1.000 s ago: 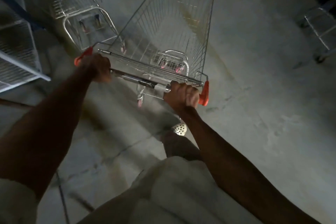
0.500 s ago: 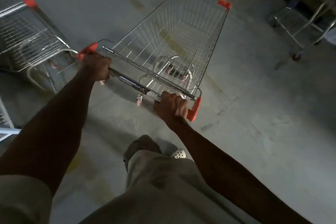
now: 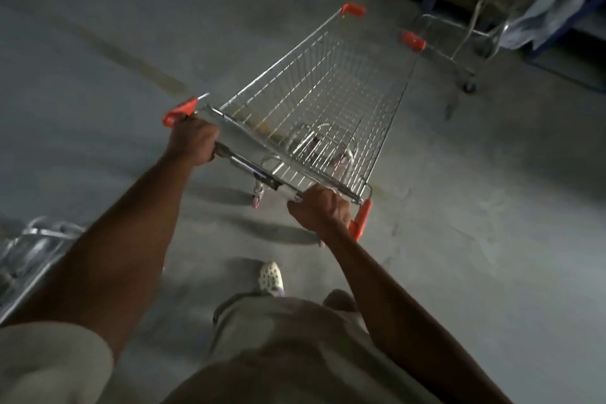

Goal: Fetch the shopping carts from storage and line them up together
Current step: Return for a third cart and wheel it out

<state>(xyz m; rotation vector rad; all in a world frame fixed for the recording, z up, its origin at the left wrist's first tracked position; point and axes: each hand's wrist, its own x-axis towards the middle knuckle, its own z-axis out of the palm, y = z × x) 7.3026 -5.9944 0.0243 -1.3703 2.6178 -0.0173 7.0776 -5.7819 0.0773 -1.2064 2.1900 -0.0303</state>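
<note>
silver wire cart, orange corner caps, grey floor

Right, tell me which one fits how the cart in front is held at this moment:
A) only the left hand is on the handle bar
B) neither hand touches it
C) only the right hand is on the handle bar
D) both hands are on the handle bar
D: the left hand and the right hand each grip the handle bar of the shopping cart, one near each end.
</note>
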